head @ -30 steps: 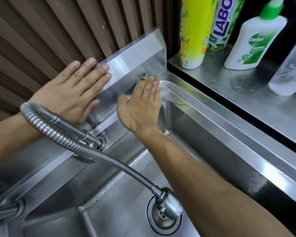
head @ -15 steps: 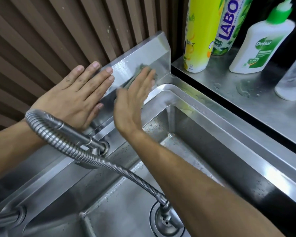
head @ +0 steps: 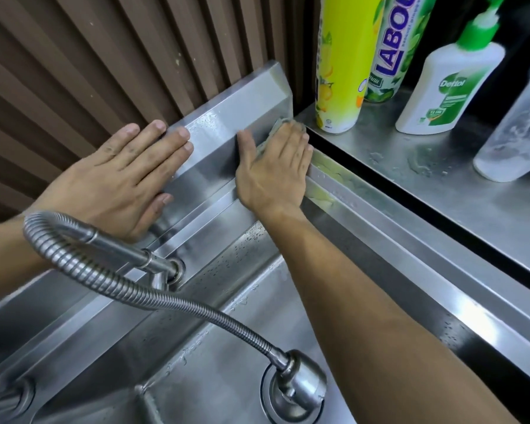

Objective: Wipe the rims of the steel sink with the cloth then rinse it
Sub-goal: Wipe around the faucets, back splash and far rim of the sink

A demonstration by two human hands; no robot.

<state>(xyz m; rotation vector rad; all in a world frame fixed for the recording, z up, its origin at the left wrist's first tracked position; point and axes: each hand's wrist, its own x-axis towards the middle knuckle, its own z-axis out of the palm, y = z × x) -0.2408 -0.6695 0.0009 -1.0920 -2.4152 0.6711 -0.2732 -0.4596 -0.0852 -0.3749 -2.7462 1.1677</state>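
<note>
A: Where's the cloth (head: pixel 280 127)?

B: Under the right hand (head: pixel 276 169), in the back right corner of the steel sink (head: pixel 410 249), where the upstand (head: pixel 239 114) meets the side rim. Only a grey-green edge shows past the fingertips.

A: Gripped?

B: No, fingers straight, palm pressing it flat. The left hand (head: pixel 120 185) lies spread on the upstand, holding nothing.

A: How will it handle?

B: Soft, light, probably damp, so it should fold into the corner. I'd keep the palm on its middle.

A: Which way does it run?

B: Too bunched to tell. The 2 rims meet there, and the hand points into the corner.
</note>
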